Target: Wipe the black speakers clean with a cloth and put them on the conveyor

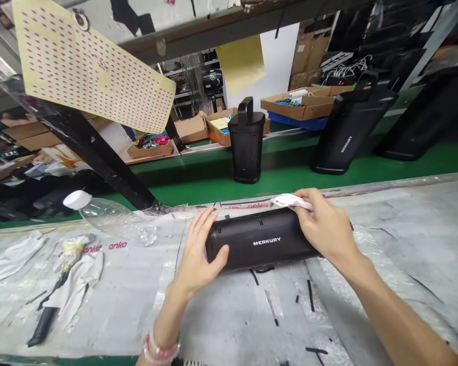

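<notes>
A black Merkury speaker [261, 240] lies on its side on the plastic-covered workbench [404, 244]. My left hand [199, 249] grips its left end, fingers over the top and thumb on the front. My right hand [324, 223] presses a small white cloth [290, 201] against the speaker's top right edge, fingers closed on the cloth.
Two more black speakers [246, 140] [347, 133] stand upright on the green conveyor belt [290, 173] behind. A clear plastic bottle [99, 211] lies at left, beside white rags [80, 274] and a black-handled tool [46, 320]. A dotted sticker sheet [87, 66] hangs overhead. Cardboard boxes [305, 104] sit beyond.
</notes>
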Tool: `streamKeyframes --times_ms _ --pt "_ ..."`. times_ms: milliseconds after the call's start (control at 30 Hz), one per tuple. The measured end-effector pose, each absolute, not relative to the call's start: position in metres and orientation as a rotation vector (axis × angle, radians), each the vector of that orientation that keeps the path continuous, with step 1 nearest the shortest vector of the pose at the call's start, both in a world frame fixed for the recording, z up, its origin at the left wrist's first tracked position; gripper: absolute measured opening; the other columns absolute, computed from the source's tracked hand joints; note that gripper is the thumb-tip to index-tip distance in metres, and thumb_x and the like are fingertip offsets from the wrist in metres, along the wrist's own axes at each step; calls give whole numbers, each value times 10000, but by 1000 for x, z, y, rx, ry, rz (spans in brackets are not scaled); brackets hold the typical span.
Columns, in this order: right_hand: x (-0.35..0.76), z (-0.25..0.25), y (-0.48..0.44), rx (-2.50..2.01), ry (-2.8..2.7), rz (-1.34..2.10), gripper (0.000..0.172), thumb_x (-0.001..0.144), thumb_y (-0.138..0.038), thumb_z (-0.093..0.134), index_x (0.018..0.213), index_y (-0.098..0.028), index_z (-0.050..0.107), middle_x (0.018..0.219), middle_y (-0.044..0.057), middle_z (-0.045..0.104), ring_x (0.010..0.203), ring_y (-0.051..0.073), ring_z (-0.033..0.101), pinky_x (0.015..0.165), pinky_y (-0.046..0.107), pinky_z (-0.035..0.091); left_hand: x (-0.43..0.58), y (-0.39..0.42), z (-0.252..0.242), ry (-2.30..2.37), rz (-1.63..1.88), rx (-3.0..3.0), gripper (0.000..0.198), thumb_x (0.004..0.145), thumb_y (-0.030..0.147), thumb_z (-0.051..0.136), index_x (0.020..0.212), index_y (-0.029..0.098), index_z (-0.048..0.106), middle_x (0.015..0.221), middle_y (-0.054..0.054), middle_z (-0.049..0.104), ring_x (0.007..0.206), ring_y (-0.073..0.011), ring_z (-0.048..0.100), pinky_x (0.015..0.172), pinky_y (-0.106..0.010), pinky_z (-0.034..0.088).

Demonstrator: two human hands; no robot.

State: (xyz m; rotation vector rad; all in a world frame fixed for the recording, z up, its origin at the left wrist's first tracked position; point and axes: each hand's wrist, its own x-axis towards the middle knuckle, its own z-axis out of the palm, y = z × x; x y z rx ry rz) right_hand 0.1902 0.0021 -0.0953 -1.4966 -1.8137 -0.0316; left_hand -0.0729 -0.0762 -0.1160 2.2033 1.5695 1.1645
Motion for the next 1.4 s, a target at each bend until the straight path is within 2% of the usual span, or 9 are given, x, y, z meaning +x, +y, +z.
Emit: streamKeyframes --times_ms 67,167,233,400,533,767,1133,1400 --pt "189 -98 -1 -1449 -1816 -11 152 807 -170 500 918 -211 596 802 38 718 595 201 597 549 290 398 -58 -77 -100 1761 1010 2318 616 845 456 632 1398 240 467 1456 -108 494 1403 -338 343 1155 -554 252" --pt "192 -101 -5 -1392 -1792 -49 158 812 -167 495 928 -211 592 837 43 722 647 212 621 558 293 410 -34 -72 -85 1944 825 2202 745 693 703 671 1238 197 636 1259 -161 650 1237 -439 496 1039 -629 354" --pt "194 -103 -8 -1375 -1777 -81 154 815 -177 494 928 -211 592 839 46 721 669 220 631 549 295 405 -25 -68 -81 1974 772 2099 728 693 738 638 1178 197 677 1190 -156 687 1157 -432 543 967 -613 415" --pt "195 -103 -12 -1325 -1760 -46 148 823 -178 485 925 -209 588 815 48 714 695 230 647 565 307 420 -34 -70 -75 1845 718 2040 553 808 581 633 1261 263 631 1294 -86 639 1226 -354 511 1005 -541 425" --pt "194 -102 -12 -1311 -1755 -38 171 810 -157 477 925 -196 598 795 61 708 684 240 638 572 325 429 -41 -72 -70 1791 669 1978 527 792 462 683 1280 275 615 1313 -83 617 1264 -334 497 1039 -534 418" --pt "194 -104 -14 -1289 -1745 -79 179 813 -119 481 928 -193 597 818 63 714 694 245 635 579 327 432 -25 -73 -65 1942 675 1839 519 715 427 727 1200 258 654 1220 -87 645 1200 -357 519 1015 -547 417" --pt "194 -106 -15 -1309 -1750 -75 177 829 -108 498 941 -215 582 843 68 718 723 261 654 608 352 463 -24 -74 -65 1912 692 1829 495 725 386 698 1195 242 645 1235 -89 631 1208 -331 509 1035 -527 403" --pt "193 -107 -15 -1271 -1730 -104 175 823 -110 500 931 -225 576 804 45 712 689 251 648 575 340 439 -18 -77 -56 1973 562 1796 488 771 364 643 1243 247 596 1275 -42 601 1235 -242 472 1071 -425 379"
